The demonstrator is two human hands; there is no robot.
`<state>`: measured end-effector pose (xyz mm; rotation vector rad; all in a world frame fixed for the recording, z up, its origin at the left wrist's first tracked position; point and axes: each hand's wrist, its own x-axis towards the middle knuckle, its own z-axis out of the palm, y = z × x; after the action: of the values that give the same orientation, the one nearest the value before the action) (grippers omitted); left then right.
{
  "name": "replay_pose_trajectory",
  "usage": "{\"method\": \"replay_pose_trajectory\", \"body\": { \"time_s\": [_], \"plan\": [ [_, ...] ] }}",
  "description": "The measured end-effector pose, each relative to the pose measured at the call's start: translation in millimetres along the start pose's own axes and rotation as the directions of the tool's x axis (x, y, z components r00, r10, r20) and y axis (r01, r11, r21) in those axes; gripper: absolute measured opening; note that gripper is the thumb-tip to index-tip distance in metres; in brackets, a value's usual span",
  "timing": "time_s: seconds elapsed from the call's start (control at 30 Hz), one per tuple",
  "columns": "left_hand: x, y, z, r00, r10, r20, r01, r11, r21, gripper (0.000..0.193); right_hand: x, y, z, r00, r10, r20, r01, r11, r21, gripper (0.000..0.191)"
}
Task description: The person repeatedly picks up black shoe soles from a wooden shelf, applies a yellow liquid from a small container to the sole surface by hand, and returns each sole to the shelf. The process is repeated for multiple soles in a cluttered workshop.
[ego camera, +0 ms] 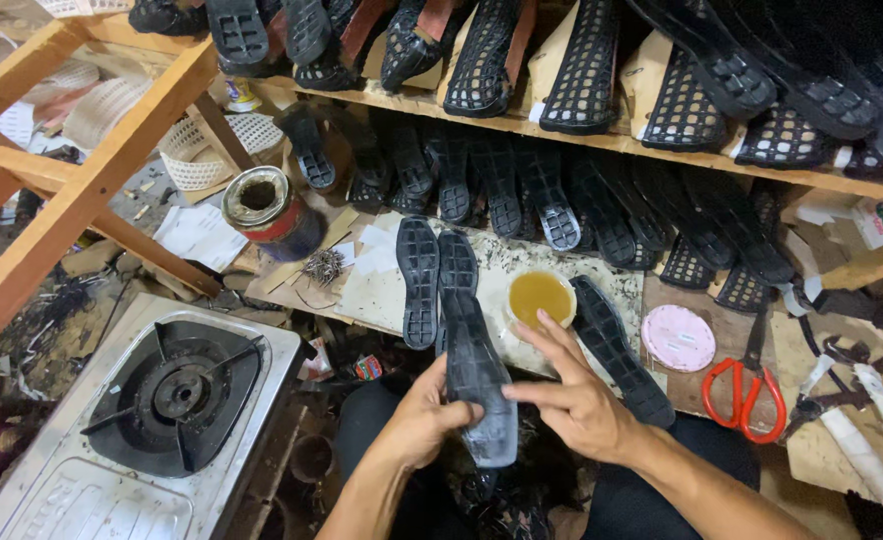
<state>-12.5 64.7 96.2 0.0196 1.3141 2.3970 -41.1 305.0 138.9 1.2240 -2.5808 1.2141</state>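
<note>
Both hands' fingers pinch a black sole [477,385] beside glue bowl [541,297], scissors [745,392], stove [177,390].

- The glue bowl [541,297] sits on the workboard [382,295], the landmark here.
- Just left of the bowl lie two soles [436,275] side by side.
- Just right of it lies another sole [622,350].
- Further right lie a round lid [678,337], then scissors [747,385].
- Before the bowl, nearer the person, the left hand [424,418] and right hand [577,400] hold a sole [477,375] between them.
- Behind it a row of soles [562,195] leans under a shelf [602,140] loaded with more.
- Far left stands a tin can [262,208]; left and nearer, a gas stove [177,385].
</note>
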Motion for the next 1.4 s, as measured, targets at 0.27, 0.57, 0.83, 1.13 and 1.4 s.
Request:
{"method": "replay_pose_trajectory", "body": {
  "time_s": [0.27, 0.57, 0.83, 1.13, 1.4],
  "plan": [
    [3.7, 5.7, 14.5, 0.999, -0.043, 0.001, 0.043, 0.998, -0.046, 0.076, 6.8, 8.0, 4.1, 0.991, -0.011, -0.134, 0.005, 0.999, -0.041, 0.052],
    [5.5, 8.8, 7.8, 0.997, 0.009, -0.072, -0.015, 0.997, -0.074, 0.074, -3.9, 14.8, 4.0, 0.964, -0.210, -0.164, 0.182, 0.968, -0.171, 0.053],
    [17.7, 4.0, 16.6, 0.972, 0.062, -0.228, -0.094, 0.986, -0.134, 0.061, -10.8, -0.3, 18.0, 0.956, -0.237, -0.173, 0.165, 0.922, -0.352, 0.053],
    [20.8, -4.8, 13.8, 0.962, 0.096, -0.256, -0.107, 0.994, -0.033, 0.061, -3.7, -29.8, 22.1, 0.942, -0.308, -0.132, 0.221, 0.868, -0.445, 0.041],
    [1.8, -2.1, 1.4, 0.999, -0.014, 0.039, 0.014, 1.000, 0.009, 0.054, 20.1, -15.1, -7.4, 0.966, -0.222, -0.129, 0.164, 0.920, -0.355, 0.058]
  ]
}}
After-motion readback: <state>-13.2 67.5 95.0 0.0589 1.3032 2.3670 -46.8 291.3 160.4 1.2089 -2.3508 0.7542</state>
